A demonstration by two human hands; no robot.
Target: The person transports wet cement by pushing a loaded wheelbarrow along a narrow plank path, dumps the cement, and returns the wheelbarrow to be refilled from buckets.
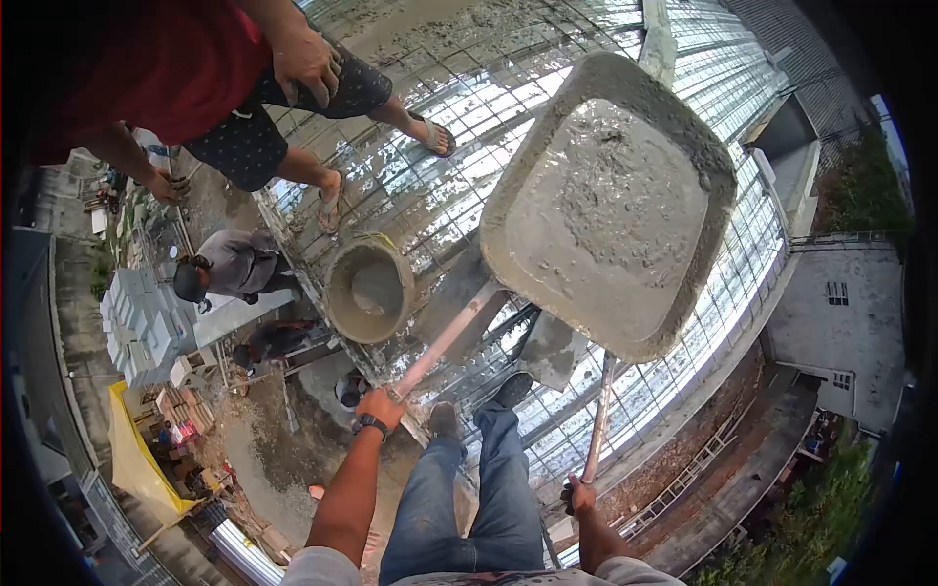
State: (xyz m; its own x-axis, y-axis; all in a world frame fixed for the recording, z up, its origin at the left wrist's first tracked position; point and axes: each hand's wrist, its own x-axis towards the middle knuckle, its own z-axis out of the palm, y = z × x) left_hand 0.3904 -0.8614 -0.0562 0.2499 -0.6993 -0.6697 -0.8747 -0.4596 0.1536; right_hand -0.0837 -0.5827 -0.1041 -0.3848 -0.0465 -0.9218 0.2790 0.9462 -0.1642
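A wheelbarrow (496,213) coated in grey cement stands in front of me, its tray holding wet concrete (616,195). My left hand (381,408), with a dark watch at the wrist, is closed around the end of its left handle (449,337). Around the right handle (598,420) my right hand (580,496) is closed too, low and close to my body. Left of the tray is a cement-smeared bucket (337,303) with some grey stuff at its bottom. Both my feet are below the tray, between the handles.
Steel mesh (440,205) covers the shiny metal deck underfoot. A person in a red shirt (166,68) stands on it at upper left. Below the deck's left edge are several people, including one in grey (234,264), and stacked blocks (147,327). A ladder (684,474) lies lower right.
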